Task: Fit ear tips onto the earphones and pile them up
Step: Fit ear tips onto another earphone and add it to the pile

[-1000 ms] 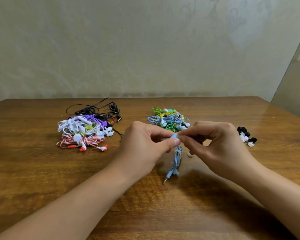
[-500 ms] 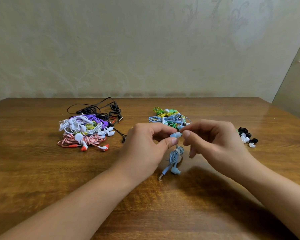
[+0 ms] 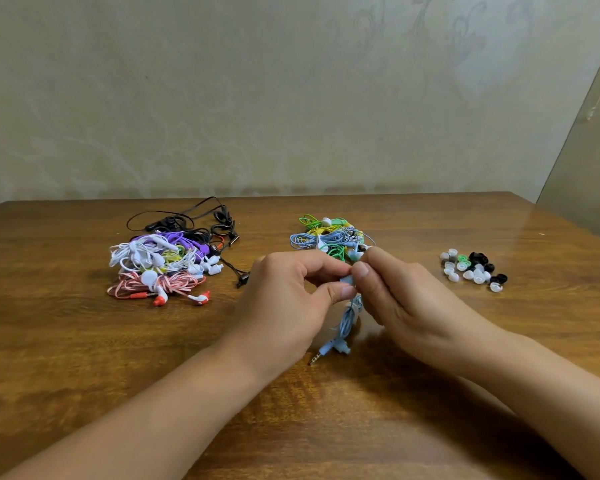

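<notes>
Both hands meet above the middle of the table. The left hand pinches a light-blue earbud between thumb and forefinger. The right hand closes its thumb and forefinger on the bud's right end; whether an ear tip sits under those fingertips cannot be told, since they cover it.

The bud's bundled blue cable hangs from the pinch, and its plug rests on the wood, just near of the hands.

Supplies: loose tips, white, black and one green, lie in a cluster to the right, well apart from the hands. One heap of earphones lies far left; a second heap lies just beyond the hands.

Judgement: the step in hand is seating a tip on the bud's nozzle. To do it well:
- The left pinch should hold the bud body rigid, nozzle pointing at the right hand.
- The tip should go on square, pushed with a slight twist until its collar seats all round.
- A skewed tip would likely fold or pop off.
- The hanging cable should stay slack, so it does not tug the bud.

Which heap takes finished sets cannot be told.
</notes>
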